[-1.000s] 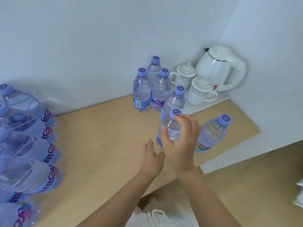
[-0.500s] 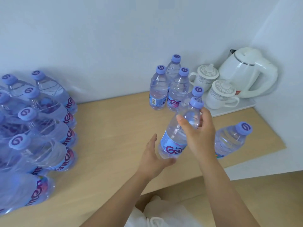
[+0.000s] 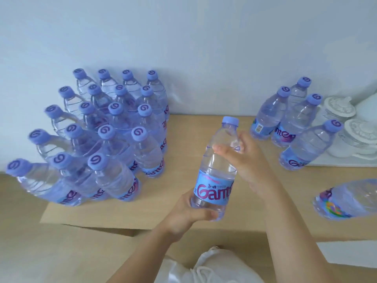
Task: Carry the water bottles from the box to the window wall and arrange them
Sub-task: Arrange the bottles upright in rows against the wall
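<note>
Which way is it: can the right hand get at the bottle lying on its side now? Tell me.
Probably not yet: the right hand grips the held bottle together with the left hand. The lying bottle sits beside that arm with nothing between, so once freed, likely yes.

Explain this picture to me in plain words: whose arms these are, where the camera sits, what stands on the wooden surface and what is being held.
There is no machine here. The arms belong to a person wearing a camera on the head, so the single view looks forward and down at their own hands. The left hand cups the bottom of a water bottle, and the right hand has its grip round the upper part. On the wooden surface, against the wall, a large block of bottles stands at left. A smaller group of four bottles stands at right, beside white lidded cups. One more bottle lies on its side at the right edge.
</note>
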Motion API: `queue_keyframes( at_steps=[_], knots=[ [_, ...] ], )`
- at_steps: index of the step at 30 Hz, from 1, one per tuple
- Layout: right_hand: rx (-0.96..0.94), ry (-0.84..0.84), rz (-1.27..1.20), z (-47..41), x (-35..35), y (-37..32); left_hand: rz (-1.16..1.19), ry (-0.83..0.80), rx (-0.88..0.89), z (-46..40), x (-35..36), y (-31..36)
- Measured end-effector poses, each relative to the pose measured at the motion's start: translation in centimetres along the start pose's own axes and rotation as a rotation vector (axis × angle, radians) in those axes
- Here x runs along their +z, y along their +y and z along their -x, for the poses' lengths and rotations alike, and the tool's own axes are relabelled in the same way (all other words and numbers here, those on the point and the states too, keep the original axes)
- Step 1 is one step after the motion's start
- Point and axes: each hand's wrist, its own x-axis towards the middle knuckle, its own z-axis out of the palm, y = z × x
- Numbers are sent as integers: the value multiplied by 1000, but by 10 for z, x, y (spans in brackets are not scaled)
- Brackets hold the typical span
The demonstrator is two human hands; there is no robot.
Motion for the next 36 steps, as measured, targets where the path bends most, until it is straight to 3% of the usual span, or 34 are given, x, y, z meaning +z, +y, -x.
queue_keyframes(
  at_steps=[4, 9, 12, 32, 36],
  knots=[
    [-25, -46, 56, 10, 47, 5, -7, 97, -49, 28, -29, -8],
    [-43, -55, 185, 24, 98, 23, 29, 408, -79, 51, -58, -31],
    [-64, -43, 231, 28, 122, 34, -60, 500, -84, 62, -69, -46],
    [-176, -9, 256, 28, 172, 59, -169, 503, -53, 64, -99, -52],
    [-188, -39, 283, 32, 173, 57, -331, 462, -111, 71, -84, -56]
  ],
)
